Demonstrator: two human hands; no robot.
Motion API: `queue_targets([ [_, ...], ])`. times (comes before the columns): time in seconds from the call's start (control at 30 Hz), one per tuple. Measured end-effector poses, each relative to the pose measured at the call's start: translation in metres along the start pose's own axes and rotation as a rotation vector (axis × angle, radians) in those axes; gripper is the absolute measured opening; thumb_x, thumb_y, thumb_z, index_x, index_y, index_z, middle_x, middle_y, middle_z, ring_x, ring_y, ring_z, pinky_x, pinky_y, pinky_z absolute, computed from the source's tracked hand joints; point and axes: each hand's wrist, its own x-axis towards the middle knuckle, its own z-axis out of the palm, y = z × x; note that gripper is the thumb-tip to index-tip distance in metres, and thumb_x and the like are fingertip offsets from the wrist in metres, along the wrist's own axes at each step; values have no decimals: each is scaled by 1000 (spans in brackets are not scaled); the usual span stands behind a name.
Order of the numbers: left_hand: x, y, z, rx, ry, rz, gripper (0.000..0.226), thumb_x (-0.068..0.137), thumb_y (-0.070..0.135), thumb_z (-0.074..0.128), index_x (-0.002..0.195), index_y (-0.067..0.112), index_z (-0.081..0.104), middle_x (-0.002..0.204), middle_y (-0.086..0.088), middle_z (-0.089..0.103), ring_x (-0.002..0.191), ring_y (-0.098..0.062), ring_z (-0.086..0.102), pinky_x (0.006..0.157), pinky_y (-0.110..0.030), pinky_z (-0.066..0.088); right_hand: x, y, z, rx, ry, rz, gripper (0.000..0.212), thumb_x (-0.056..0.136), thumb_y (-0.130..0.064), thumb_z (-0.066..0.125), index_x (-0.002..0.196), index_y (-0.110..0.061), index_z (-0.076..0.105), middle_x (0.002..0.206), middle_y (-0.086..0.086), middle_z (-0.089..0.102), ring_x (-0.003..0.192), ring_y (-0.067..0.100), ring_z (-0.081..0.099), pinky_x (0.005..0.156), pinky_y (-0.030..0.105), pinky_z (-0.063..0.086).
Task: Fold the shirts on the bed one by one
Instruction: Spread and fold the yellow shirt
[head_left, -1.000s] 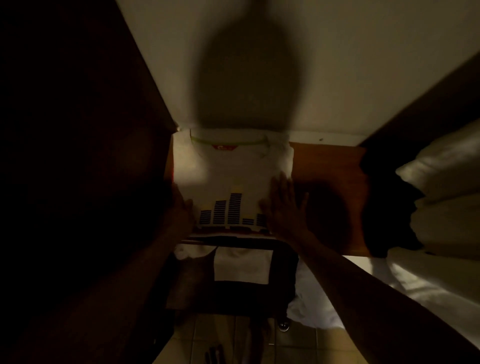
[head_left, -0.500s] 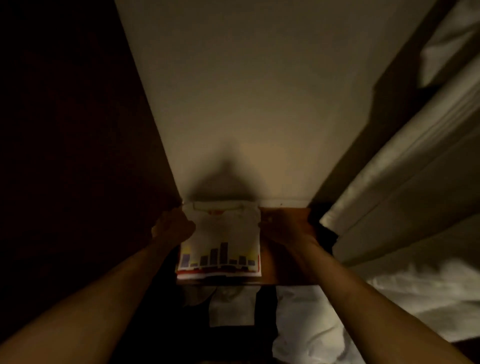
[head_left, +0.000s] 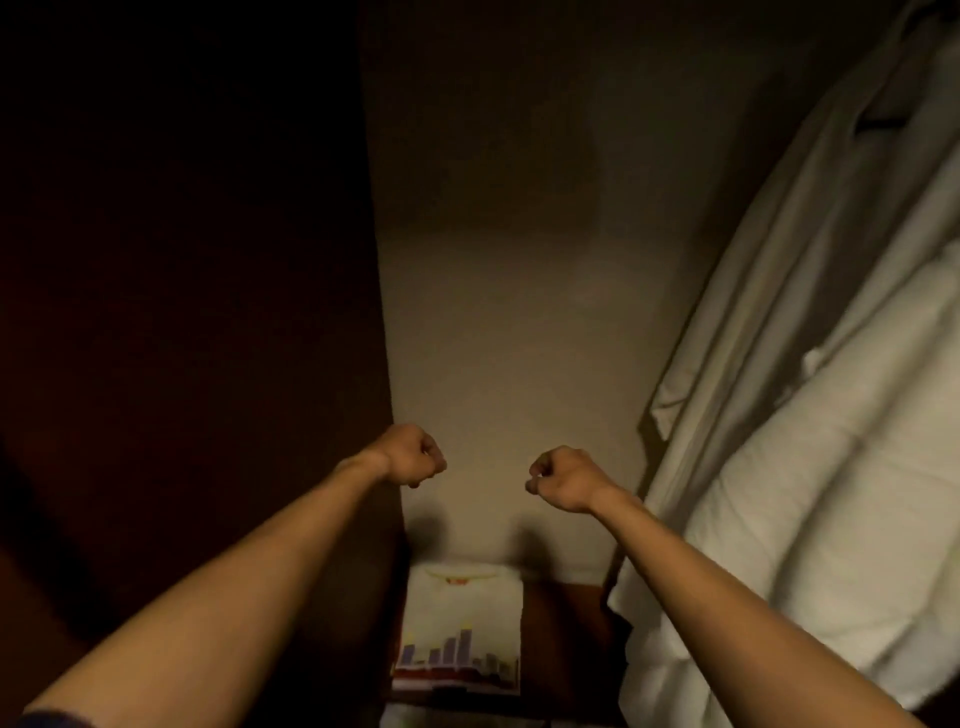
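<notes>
A folded white shirt (head_left: 460, 629) with a bar-graph print lies on a small wooden table (head_left: 563, 639) against the wall, at the bottom middle. My left hand (head_left: 413, 454) is raised in front of the wall, well above the shirt, curled into a fist and holding nothing. My right hand (head_left: 563, 478) is level with it, to the right, also a fist with nothing in it. Neither hand touches the shirt.
A dark wooden panel (head_left: 182, 312) fills the left side. White bedding (head_left: 831, 493) is heaped along the right edge, next to the table. The beige wall (head_left: 519, 286) rises straight ahead. The room is dim.
Both hands have let go of the folded shirt and risen above it, curling into fists. The view has tilted upward, so the shirt sits lower in the frame.
</notes>
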Motion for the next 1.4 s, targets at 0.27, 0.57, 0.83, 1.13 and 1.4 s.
queue_targets([
  [0.27,-139,61,-78,121,156,46,11,93,29,66,85,25,72,88,8,72,71,-1,63,64,-18,48,-108,-53,-131,-118,162,-208,20,89,-25,70,104,-13,74,110,8,72,108,24,65,90,28,49],
  [0.57,-261,75,-139,-26,-14,-87,26,96,33,63,121,26,64,107,1,71,97,-20,71,87,-46,57,-170,-143,-137,-189,55,-385,15,88,-30,70,98,-20,74,99,3,71,99,21,68,78,27,52],
  [0.83,-371,-15,-196,-123,-253,-297,31,99,35,58,120,13,61,100,-9,74,97,-26,71,98,-51,51,-216,-283,-81,-388,-463,-509,9,94,-28,62,98,-26,70,107,-3,71,87,15,74,76,36,60],
  [1.13,-539,-185,-257,-180,-21,-585,34,99,34,58,124,12,61,90,-8,73,84,-23,72,88,-44,55,-299,-468,35,-347,-796,-777,31,99,-25,59,127,-12,61,109,4,66,101,24,68,92,45,53],
  [1.4,-688,-337,-291,-79,494,-564,18,97,25,62,110,17,72,92,3,75,81,-11,73,63,-21,56,-378,-616,142,-233,-804,-1042,27,99,-25,58,126,-19,61,113,2,69,101,18,70,93,42,53],
])
